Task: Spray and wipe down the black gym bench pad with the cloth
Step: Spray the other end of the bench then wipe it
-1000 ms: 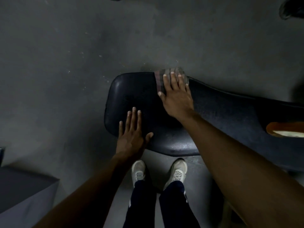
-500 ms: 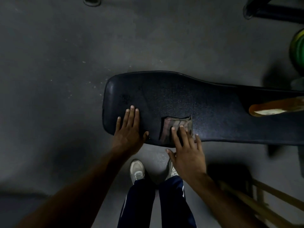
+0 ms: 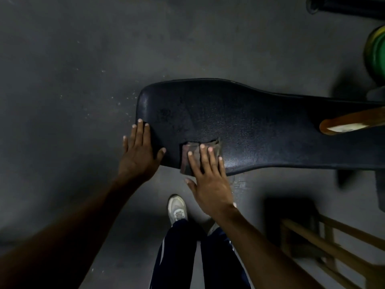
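The black gym bench pad point(image 3: 250, 126) runs from the middle of the view to the right edge. A small folded brownish cloth point(image 3: 188, 152) lies on the pad's near edge. My right hand point(image 3: 208, 178) presses flat on the cloth with straight fingers. My left hand point(image 3: 139, 155) rests flat on the pad's near left corner, fingers spread and straight. An orange bottle-like object point(image 3: 352, 122) lies on the pad at the far right; I cannot tell whether it is the spray bottle.
Grey concrete floor point(image 3: 83, 69) surrounds the bench. My legs and a white shoe point(image 3: 177, 207) stand just below the pad. A green weight plate point(image 3: 375, 55) sits at the upper right, a wooden frame point(image 3: 333, 247) at the lower right, dark equipment at the top right.
My right hand has drawn the cloth from the pad's far edge to its near edge. My left hand has shifted slightly towards the pad's left corner.
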Demonstrator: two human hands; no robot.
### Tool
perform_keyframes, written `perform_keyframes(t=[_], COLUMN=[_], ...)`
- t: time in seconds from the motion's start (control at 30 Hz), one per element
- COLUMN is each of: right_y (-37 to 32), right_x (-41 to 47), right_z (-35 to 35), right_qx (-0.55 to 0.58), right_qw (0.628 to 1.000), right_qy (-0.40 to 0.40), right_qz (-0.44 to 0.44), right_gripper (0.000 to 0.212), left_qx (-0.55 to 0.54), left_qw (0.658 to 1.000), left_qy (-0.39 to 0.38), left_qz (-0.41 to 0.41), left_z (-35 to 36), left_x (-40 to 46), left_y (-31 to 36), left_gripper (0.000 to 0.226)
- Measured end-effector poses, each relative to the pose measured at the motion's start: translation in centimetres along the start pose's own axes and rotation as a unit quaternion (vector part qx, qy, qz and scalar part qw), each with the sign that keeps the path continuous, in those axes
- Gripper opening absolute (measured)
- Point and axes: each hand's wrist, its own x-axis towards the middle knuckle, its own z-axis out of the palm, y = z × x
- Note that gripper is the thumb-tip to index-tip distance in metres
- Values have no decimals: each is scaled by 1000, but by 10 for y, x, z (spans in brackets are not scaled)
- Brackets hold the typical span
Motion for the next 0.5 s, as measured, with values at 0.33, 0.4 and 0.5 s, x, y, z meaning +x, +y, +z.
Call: perform_keyframes(t=[0.33,0.4,0.5], right_y=[51,35,-1], right_x=[6,31,65], right_z=[-11,-17,-27], right_qx=[37,55,43], right_qw=[987,987,995], right_qy=[4,17,24], right_qz=[158,152,87], right_gripper=[69,70,71], left_qx=[-76,-85,-82], left_qw=[996,996,996], left_qy=[-37,-37,-32], left_qz=[17,18,20], left_z=[12,15,17], left_x=[-20,-23,-25], left_y=[-21,-23,-24], left_gripper=[94,94,94])
